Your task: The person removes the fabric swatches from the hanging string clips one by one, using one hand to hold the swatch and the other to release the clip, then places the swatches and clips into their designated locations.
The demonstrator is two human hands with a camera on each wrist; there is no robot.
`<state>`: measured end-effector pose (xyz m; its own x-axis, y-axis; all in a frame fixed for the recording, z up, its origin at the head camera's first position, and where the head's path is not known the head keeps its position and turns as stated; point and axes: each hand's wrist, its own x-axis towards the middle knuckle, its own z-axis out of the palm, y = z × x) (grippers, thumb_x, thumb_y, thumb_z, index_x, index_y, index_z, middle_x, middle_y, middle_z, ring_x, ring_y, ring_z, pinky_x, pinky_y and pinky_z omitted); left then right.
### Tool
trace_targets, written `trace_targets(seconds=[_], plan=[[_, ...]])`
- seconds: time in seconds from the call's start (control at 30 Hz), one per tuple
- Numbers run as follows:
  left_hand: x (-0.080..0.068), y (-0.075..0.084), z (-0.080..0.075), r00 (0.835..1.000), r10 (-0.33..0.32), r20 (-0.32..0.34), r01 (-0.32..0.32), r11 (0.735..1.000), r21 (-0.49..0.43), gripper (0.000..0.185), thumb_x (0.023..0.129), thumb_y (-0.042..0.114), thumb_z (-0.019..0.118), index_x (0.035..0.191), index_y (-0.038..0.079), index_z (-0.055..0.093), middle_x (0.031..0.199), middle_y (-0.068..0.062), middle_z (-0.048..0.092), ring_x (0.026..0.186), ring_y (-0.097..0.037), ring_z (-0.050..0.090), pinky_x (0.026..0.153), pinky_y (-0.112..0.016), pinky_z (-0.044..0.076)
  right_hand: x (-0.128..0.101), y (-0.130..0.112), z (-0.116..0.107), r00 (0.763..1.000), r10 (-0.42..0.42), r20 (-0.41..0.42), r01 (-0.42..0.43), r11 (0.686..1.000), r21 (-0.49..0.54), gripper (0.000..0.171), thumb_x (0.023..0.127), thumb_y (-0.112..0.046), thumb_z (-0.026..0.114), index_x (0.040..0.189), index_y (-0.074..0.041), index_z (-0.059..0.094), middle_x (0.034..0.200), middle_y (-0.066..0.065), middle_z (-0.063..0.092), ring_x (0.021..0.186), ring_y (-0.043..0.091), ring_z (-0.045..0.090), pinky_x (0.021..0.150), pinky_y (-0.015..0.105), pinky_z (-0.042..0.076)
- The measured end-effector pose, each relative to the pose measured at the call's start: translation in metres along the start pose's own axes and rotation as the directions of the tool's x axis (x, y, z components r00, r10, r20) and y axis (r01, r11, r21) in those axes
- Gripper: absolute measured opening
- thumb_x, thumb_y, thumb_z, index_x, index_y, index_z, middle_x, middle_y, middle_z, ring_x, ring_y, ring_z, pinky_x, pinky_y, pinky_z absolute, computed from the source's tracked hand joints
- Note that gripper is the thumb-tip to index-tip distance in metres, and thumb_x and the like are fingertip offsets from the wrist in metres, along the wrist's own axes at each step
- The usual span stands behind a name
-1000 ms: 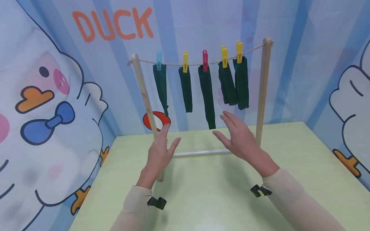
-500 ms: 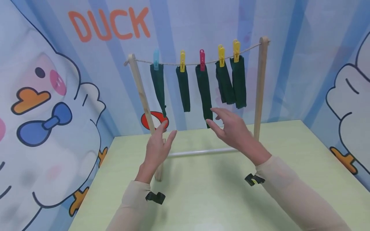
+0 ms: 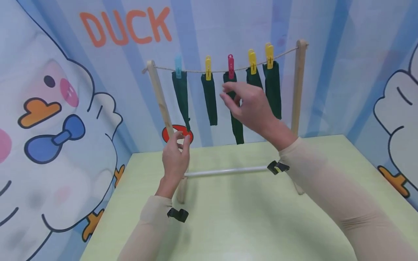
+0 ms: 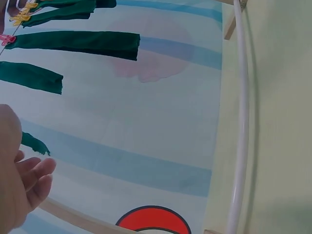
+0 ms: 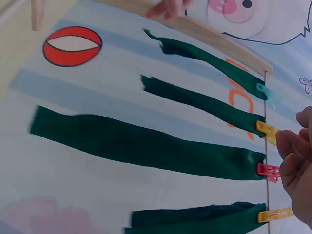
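Several dark green cloth strips hang from a string, each under a plastic clothespin. My right hand (image 3: 253,105) is raised in front of the long middle strip (image 3: 237,130), just below its red clothespin (image 3: 231,67). Thumb and fingers are bent and apart, with nothing seen between them; contact with the strip cannot be told. My left hand (image 3: 175,157) hovers by the left post, under the tapered tip of the leftmost strip (image 3: 181,94), which hangs from a blue clothespin (image 3: 178,67). Its fingers are loosely curved around nothing visible. Yellow clothespins (image 3: 208,68) hold the other strips.
The string runs between two wooden posts (image 3: 299,83), joined low down by a white bar (image 3: 228,171). The rack stands on a pale green table (image 3: 235,217). Behind it hangs a blue striped cloth (image 3: 130,90) printed with ducks.
My right hand has risen from near the strips' lower ends to just below the red clothespin. My left hand has shifted slightly, and its fingers have bent more.
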<state>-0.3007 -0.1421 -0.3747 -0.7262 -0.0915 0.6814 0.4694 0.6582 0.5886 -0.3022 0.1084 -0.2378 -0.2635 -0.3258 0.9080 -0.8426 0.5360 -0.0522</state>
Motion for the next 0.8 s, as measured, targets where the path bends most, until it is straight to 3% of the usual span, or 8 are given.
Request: trace_targets(seconds=[0.2, 0.47, 0.63, 0.8], plan=[[0.003, 0.005, 0.001, 1.000, 0.023, -0.015, -0.022, 0.999, 0.038, 0.036, 0.101, 0.028, 0.061, 0.127, 0.003, 0.059, 0.113, -0.011, 0.067, 0.079, -0.024, 0.067, 0.073, -0.043, 0.056, 0.026, 0.004, -0.001, 0.999, 0.039, -0.013, -0.039, 0.999, -0.008, 0.025, 0.097, -0.015, 0.066, 0.114, 0.003, 0.069, 0.101, 0.013, 0.072, 0.062, 0.018, 0.056, 0.063, 0.030, 0.048], [0.015, 0.010, 0.000, 0.998, 0.033, -0.044, -0.029, 0.994, 0.103, 0.045, 0.101, 0.030, 0.059, 0.136, 0.003, 0.053, 0.114, -0.013, 0.066, 0.084, -0.024, 0.067, 0.069, -0.041, 0.058, 0.045, 0.004, 0.010, 0.994, -0.001, -0.106, 0.007, 0.998, 0.055, 0.021, 0.099, -0.014, 0.063, 0.109, 0.003, 0.070, 0.099, 0.013, 0.071, 0.058, 0.016, 0.051, 0.060, 0.026, 0.045], [0.020, 0.011, 0.002, 0.997, 0.056, -0.047, -0.049, 0.989, 0.142, 0.049, 0.102, 0.030, 0.059, 0.140, 0.001, 0.051, 0.109, -0.015, 0.066, 0.080, -0.025, 0.066, 0.067, -0.042, 0.057, 0.061, -0.001, 0.016, 0.993, 0.116, -0.025, -0.113, 0.990, 0.085, 0.032, 0.100, -0.018, 0.062, 0.126, 0.001, 0.062, 0.119, 0.013, 0.065, 0.060, 0.016, 0.054, 0.066, 0.026, 0.049], [0.024, 0.009, 0.005, 0.998, 0.048, -0.033, -0.043, 0.987, 0.158, 0.053, 0.102, 0.033, 0.057, 0.143, 0.000, 0.047, 0.107, -0.016, 0.064, 0.077, -0.024, 0.065, 0.066, -0.043, 0.057, 0.075, -0.009, 0.020, 0.968, 0.229, 0.107, -0.239, 0.966, 0.101, 0.047, 0.101, -0.023, 0.061, 0.140, 0.000, 0.048, 0.141, 0.013, 0.049, 0.062, 0.013, 0.055, 0.072, 0.023, 0.052]])
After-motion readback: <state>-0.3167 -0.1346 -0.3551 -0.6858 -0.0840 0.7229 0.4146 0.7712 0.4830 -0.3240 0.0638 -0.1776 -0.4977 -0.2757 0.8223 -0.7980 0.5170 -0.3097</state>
